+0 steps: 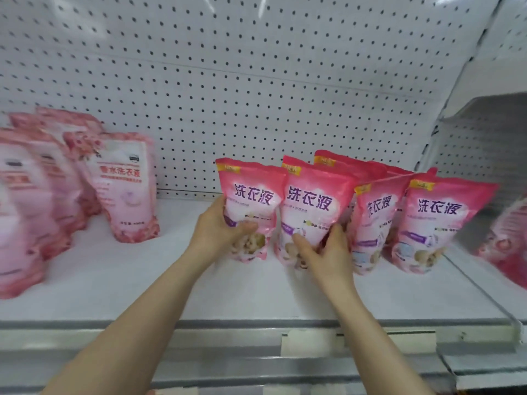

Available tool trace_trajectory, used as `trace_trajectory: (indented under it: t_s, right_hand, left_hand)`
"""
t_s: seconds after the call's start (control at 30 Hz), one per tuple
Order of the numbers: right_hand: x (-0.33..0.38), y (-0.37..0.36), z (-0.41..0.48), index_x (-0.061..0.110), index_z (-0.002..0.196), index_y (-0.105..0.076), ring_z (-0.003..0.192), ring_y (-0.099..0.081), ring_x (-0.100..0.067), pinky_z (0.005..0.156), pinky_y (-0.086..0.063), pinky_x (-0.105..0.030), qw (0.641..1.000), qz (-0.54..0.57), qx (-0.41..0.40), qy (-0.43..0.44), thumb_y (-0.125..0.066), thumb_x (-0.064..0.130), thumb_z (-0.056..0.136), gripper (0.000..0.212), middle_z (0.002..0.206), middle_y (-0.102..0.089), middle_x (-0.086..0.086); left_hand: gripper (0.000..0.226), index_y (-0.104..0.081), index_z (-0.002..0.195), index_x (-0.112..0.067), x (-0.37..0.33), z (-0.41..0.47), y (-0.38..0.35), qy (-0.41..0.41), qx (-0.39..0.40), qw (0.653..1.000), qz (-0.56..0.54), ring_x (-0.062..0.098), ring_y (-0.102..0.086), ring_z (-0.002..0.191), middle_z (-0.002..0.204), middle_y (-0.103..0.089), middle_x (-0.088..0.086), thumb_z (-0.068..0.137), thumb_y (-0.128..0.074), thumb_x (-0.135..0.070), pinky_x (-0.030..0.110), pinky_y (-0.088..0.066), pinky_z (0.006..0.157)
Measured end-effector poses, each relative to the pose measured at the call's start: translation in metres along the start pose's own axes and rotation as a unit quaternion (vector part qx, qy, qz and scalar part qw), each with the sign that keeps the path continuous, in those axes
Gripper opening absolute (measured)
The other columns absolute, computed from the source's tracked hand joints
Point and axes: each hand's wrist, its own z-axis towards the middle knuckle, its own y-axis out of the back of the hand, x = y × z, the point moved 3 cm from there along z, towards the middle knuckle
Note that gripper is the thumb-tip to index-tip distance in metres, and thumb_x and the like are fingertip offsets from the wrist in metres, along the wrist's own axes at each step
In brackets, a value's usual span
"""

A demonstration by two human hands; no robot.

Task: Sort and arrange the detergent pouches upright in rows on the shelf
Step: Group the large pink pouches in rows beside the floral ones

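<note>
Detergent pouches (pixel 436 220), bright pink, upright in row on shelf (pixel 142 280), centre-right, more behind. Left hand (pixel 225 226) grips leftmost pouch (pixel 251 195): thumb across front, fingers wrapped behind left edge. Right hand (pixel 325 252) grips second pouch (pixel 313 201) just beside it: thumb on front, fingers curled round right edge. Pale pink pouches (pixel 125 189) well apart at left, blurred. Pegboard (pixel 256 81) behind.

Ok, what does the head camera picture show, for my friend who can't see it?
The left hand grips a bright pink pouch and the right hand its neighbour pouch, both upright on a white shelf. Matching pouches stand right, paler pouches left.
</note>
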Motion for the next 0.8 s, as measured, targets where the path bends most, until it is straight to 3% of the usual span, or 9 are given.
trace_trajectory:
  t_s: [0.1, 0.17, 0.3, 0.37, 0.43, 0.53, 0.63, 0.7, 0.8]
  right_hand:
    - [0.006, -0.014, 0.006, 0.024, 0.126, -0.052, 0.110, -0.063, -0.017, 0.094, -0.052, -0.037, 0.996, 0.059, 0.062, -0.019, -0.083, 0.032, 0.076, 0.059, 0.121, -0.066, 0.002]
    - [0.010, -0.023, 0.012, 0.033, 0.121, -0.052, 0.101, -0.066, -0.010, 0.089, -0.053, -0.033, 0.994, 0.071, 0.082, -0.031, -0.085, 0.030, 0.073, 0.058, 0.115, -0.069, 0.009]
    - [0.022, -0.051, 0.031, 0.028, 0.112, -0.062, 0.094, -0.072, -0.017, 0.088, -0.058, -0.046, 0.984, 0.109, 0.129, -0.052, -0.085, 0.017, 0.074, 0.046, 0.106, -0.075, 0.003]
    - [0.033, -0.071, 0.041, 0.027, 0.107, -0.063, 0.091, -0.073, -0.018, 0.082, -0.060, -0.043, 0.981, 0.124, 0.141, -0.050, -0.084, 0.013, 0.075, 0.041, 0.103, -0.075, 0.001]
    - [0.044, -0.093, 0.052, 0.030, 0.102, -0.064, 0.087, -0.075, -0.017, 0.074, -0.061, -0.036, 0.977, 0.133, 0.158, -0.053, -0.084, 0.015, 0.075, 0.036, 0.101, -0.076, 0.002]
    - [0.053, -0.127, 0.074, 0.030, 0.101, -0.064, 0.089, -0.074, -0.020, 0.081, -0.059, -0.041, 0.967, 0.155, 0.188, -0.076, -0.082, 0.012, 0.077, 0.034, 0.103, -0.076, -0.001]
    - [0.060, -0.154, 0.098, 0.016, 0.113, -0.064, 0.080, -0.071, -0.020, 0.080, -0.058, -0.044, 0.968, 0.149, 0.182, -0.085, -0.076, 0.003, 0.079, 0.039, 0.105, -0.074, -0.009]
    - [0.062, -0.168, 0.113, 0.015, 0.115, -0.061, 0.077, -0.068, -0.025, 0.077, -0.056, -0.047, 0.969, 0.141, 0.184, -0.088, -0.073, 0.004, 0.081, 0.038, 0.106, -0.073, -0.013]
    - [0.063, -0.182, 0.129, 0.019, 0.120, -0.059, 0.092, -0.071, -0.031, 0.086, -0.057, -0.055, 0.967, 0.130, 0.198, -0.091, -0.071, 0.019, 0.085, 0.037, 0.110, -0.073, -0.009]
  left_hand:
    - [0.054, -0.058, 0.114, -0.029, 0.005, -0.014, 0.018, 0.005, -0.016, 1.000, -0.004, -0.001, -0.067, 0.088, 0.101, -0.071, -0.014, 0.068, -0.086, -0.029, 0.018, -0.052, 0.073]
    - [0.053, -0.056, 0.112, -0.034, 0.010, -0.024, 0.035, 0.011, -0.042, 0.999, 0.002, 0.000, -0.066, 0.089, 0.099, -0.071, -0.017, 0.068, -0.086, -0.032, 0.021, -0.051, 0.071]
    - [0.055, -0.054, 0.109, -0.036, 0.023, -0.042, 0.069, 0.010, -0.100, 0.995, -0.024, -0.007, -0.066, 0.085, 0.096, -0.070, -0.024, 0.067, -0.087, -0.027, 0.024, -0.053, 0.073]
    - [0.058, -0.052, 0.112, -0.036, 0.029, -0.047, 0.081, 0.012, -0.114, 0.993, -0.028, -0.009, -0.065, 0.086, 0.099, -0.068, -0.030, 0.066, -0.087, -0.027, 0.025, -0.055, 0.075]
    - [0.061, -0.052, 0.114, -0.037, 0.035, -0.051, 0.088, 0.018, -0.111, 0.993, -0.040, -0.001, -0.068, 0.093, 0.104, -0.070, -0.023, 0.066, -0.087, -0.030, 0.034, -0.057, 0.081]
    - [0.062, -0.052, 0.116, -0.036, 0.040, -0.050, 0.091, 0.026, -0.099, 0.994, -0.049, 0.009, -0.068, 0.100, 0.109, -0.071, -0.014, 0.066, -0.087, -0.027, 0.045, -0.056, 0.088]
    - [0.063, -0.051, 0.118, -0.032, 0.040, -0.046, 0.092, 0.026, -0.107, 0.992, -0.055, 0.008, -0.068, 0.100, 0.109, -0.071, -0.012, 0.067, -0.088, -0.020, 0.045, -0.055, 0.091]
    - [0.063, -0.051, 0.116, -0.032, 0.039, -0.044, 0.090, 0.030, -0.111, 0.992, -0.059, 0.003, -0.067, 0.099, 0.107, -0.071, -0.014, 0.068, -0.087, -0.018, 0.041, -0.055, 0.092]
    - [0.062, -0.050, 0.115, -0.032, 0.038, -0.042, 0.087, 0.039, -0.113, 0.991, -0.067, 0.002, -0.068, 0.098, 0.107, -0.072, -0.015, 0.068, -0.087, -0.017, 0.039, -0.055, 0.091]
